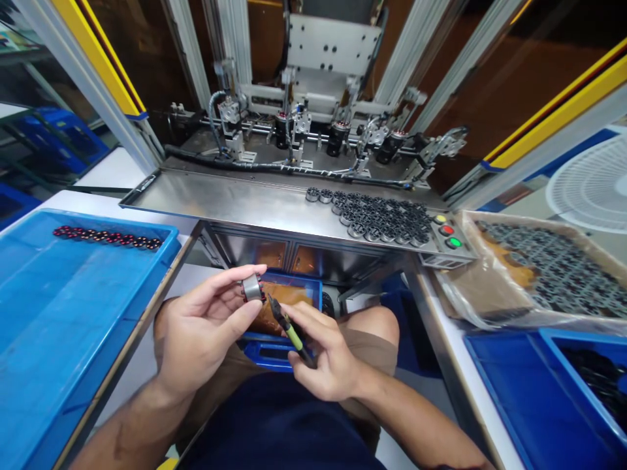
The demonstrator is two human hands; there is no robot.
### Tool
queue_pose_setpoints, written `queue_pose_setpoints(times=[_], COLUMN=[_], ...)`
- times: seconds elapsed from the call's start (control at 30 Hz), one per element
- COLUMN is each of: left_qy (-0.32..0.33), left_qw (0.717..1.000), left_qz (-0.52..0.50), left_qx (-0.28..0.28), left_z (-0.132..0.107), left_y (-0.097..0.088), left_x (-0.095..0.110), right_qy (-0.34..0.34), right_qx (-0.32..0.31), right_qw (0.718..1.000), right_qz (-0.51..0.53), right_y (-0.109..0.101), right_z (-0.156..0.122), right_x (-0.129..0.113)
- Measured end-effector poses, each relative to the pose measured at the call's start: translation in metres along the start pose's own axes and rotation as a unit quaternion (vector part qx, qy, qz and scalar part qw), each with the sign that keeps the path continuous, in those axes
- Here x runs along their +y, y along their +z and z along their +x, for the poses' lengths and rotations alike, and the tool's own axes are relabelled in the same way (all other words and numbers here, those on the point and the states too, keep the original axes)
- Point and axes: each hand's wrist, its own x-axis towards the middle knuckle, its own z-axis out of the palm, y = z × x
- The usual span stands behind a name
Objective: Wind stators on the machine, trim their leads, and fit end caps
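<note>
My left hand (203, 326) pinches a small round metal motor part (253, 287) between thumb and fingers, held over my lap. My right hand (323, 356) grips a thin tool with a green handle (292, 334), whose dark tip touches the part's lower right side. Both hands hover above a small blue bin (274, 352) with a brown lining, which sits between my knees.
A steel shelf (220, 199) carries a heap of several similar round parts (379, 219) and a button panel (447, 230). A blue tray (59, 307) on the left holds a row of wound parts (108, 236). A bag-lined box of parts (553, 267) and blue bins (533, 398) stand on the right.
</note>
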Motion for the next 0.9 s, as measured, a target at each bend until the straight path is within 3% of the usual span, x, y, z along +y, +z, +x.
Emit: queue_pose_setpoints(times=[0.23,0.37,0.53,0.9], left_qy=[-0.005,0.029,0.097,0.146], left_qw=[1.0,0.999,0.995,0.982], left_qz=[-0.015,-0.029,0.008,0.1], left_qx=[-0.01,-0.02,0.02,0.063], left_z=[0.0011,0.0019,-0.0007,-0.0061], left_y=[-0.0002,-0.0036,-0.0033,0.002], left_x=[-0.0029,-0.0069,-0.0084,-0.0041], right_qy=[-0.005,-0.008,-0.021,-0.019], right_qx=[0.008,0.011,-0.005,0.002], right_qw=[1.0,1.0,1.0,1.0], right_qz=[-0.021,-0.017,0.0,0.003], right_y=[-0.0015,-0.002,0.0011,0.0027], right_z=[-0.0047,-0.0044,-0.001,0.0002], right_x=[-0.0001,-0.0014,-0.0018,-0.0011])
